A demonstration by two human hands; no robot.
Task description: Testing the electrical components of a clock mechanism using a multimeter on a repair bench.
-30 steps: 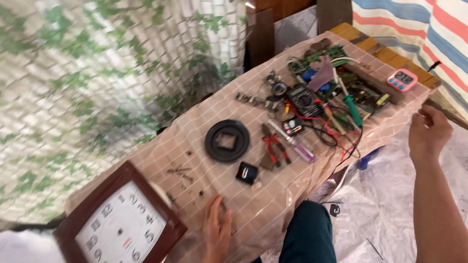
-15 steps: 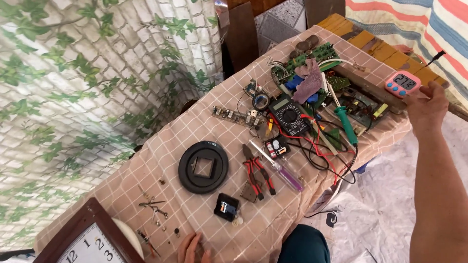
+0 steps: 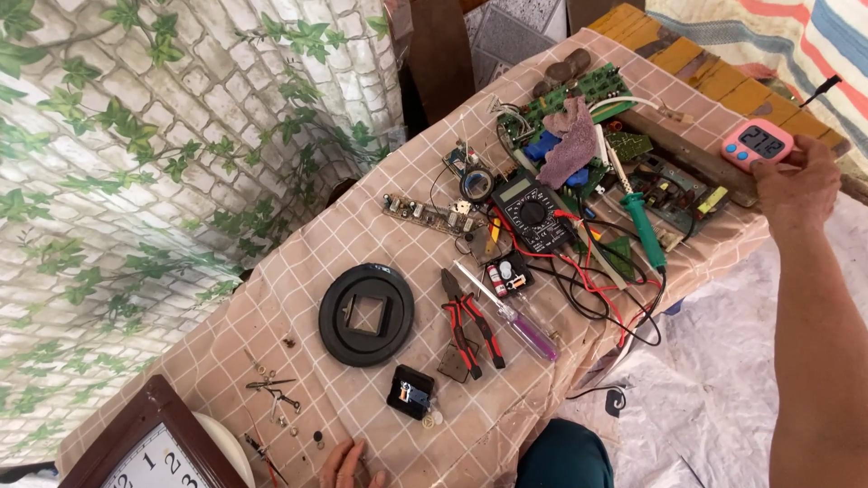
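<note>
My right hand (image 3: 797,188) reaches to the far right end of the table and touches a small pink digital timer (image 3: 758,144) with its fingertips. My left hand (image 3: 348,464) rests at the table's near edge, only its fingers showing, fingers apart and holding nothing. Beside it lie a small black clock movement (image 3: 412,393) and tiny clock hands and screws (image 3: 271,384). A brown wall clock (image 3: 149,449) pokes in at the bottom left.
On the checked cloth lie a black round ring part (image 3: 366,314), red-handled pliers (image 3: 470,325), a purple screwdriver (image 3: 511,314), a black multimeter (image 3: 532,210) with red and black leads, a green soldering iron (image 3: 640,217) and several circuit boards (image 3: 579,95).
My right hand has gone from hovering at the table's far right end to touching the pink timer. The view swung away from the wall clock; my left hand stays at the near edge.
</note>
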